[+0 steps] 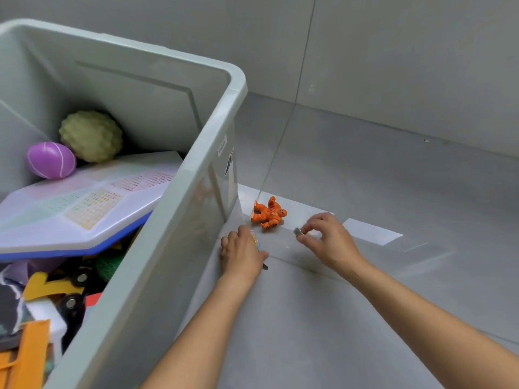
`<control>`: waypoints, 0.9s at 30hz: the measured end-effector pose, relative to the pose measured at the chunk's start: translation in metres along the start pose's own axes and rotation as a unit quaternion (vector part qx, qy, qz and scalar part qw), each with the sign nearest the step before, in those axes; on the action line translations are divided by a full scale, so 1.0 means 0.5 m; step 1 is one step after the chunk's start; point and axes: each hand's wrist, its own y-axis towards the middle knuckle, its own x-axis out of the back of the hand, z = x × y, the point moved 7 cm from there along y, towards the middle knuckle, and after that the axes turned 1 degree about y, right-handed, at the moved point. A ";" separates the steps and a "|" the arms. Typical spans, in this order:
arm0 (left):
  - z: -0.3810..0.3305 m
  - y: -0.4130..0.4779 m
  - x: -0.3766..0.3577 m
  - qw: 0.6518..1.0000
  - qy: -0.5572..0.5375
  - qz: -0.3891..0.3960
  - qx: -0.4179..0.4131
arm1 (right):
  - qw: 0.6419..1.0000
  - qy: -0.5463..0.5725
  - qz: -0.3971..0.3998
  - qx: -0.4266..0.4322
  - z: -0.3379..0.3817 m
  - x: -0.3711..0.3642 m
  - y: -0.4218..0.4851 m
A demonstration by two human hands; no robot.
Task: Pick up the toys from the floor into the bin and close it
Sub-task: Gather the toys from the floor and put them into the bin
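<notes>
A large pale grey-green bin (196,175) stands open at the left, partly filled with toys. On the floor just right of its corner lies an orange toy figure (268,213). My left hand (241,252) rests low by the bin's wall, closed around small colourful toys (255,239) that are mostly hidden by the fingers. My right hand (327,237) is right of the orange figure and pinches a small grey-green toy piece (297,231) between thumb and fingertips. No lid is in view.
Inside the bin lie a bumpy green ball (91,136), a purple egg-shaped ball (51,160), a white and blue board (81,206), and felt and wheeled toys. Grey tiled floor (393,192) spreads right, with white tape strips (372,231). A grey wall rises behind.
</notes>
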 end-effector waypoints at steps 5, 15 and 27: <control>0.032 -0.048 -0.005 1.000 -0.021 -0.013 -0.007 | 0.992 -0.062 0.084 0.074 0.122 -0.095 0.104; 0.092 -0.117 0.018 0.960 -0.276 -0.029 0.038 | 0.976 -0.098 0.148 0.129 0.089 -0.151 0.046; -0.065 -0.374 0.315 0.874 -0.378 -0.184 -0.245 | 0.932 0.300 -0.093 0.180 0.310 0.120 -0.118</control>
